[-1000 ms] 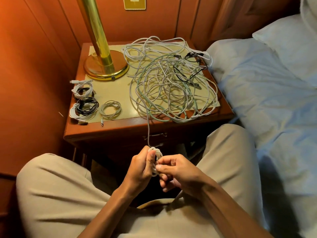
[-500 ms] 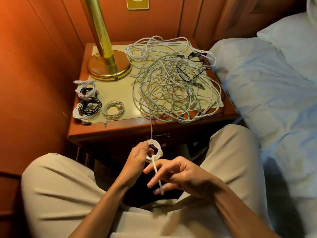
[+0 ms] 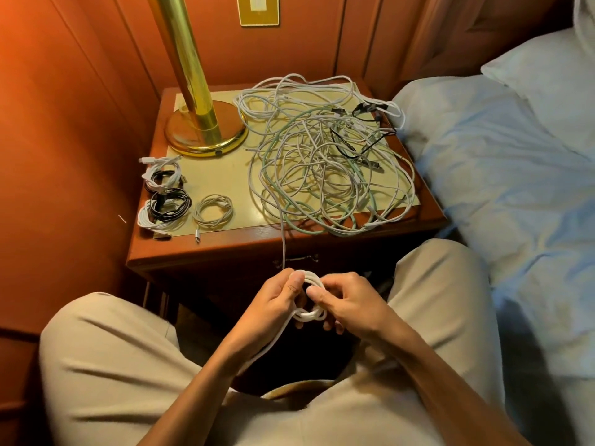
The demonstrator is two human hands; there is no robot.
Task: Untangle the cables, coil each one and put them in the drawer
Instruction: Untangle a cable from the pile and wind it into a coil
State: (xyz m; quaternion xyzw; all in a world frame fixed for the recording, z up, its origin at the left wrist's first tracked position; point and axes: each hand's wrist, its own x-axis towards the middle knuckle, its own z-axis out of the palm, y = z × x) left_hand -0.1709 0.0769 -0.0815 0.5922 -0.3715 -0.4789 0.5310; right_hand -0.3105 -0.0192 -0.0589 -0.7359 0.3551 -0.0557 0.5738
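A big tangle of white, pale green and black cables (image 3: 328,169) covers the right half of the nightstand top (image 3: 222,181). One white cable runs from it over the front edge down to a small white coil (image 3: 310,313) held above my lap. My left hand (image 3: 273,304) grips the coil's left side with thumb on top. My right hand (image 3: 347,304) pinches its right side. A loose strand trails from the coil across my left wrist. Several finished coils lie at the nightstand's left: a white and black one (image 3: 162,175), a black on white one (image 3: 165,209), a small white one (image 3: 212,210). The drawer handle (image 3: 297,258) shows below the edge.
A brass lamp base (image 3: 206,133) and pole stand at the nightstand's back left. Wood panelled walls close in on the left and behind. A bed with pale blue sheets (image 3: 502,175) and a pillow (image 3: 547,72) lies at the right. My knees in beige trousers flank the hands.
My right hand, spread open below the coil half a second ago, has come up and closed on the coil's right side. The coil has gained a turn and the loose end now trails left.
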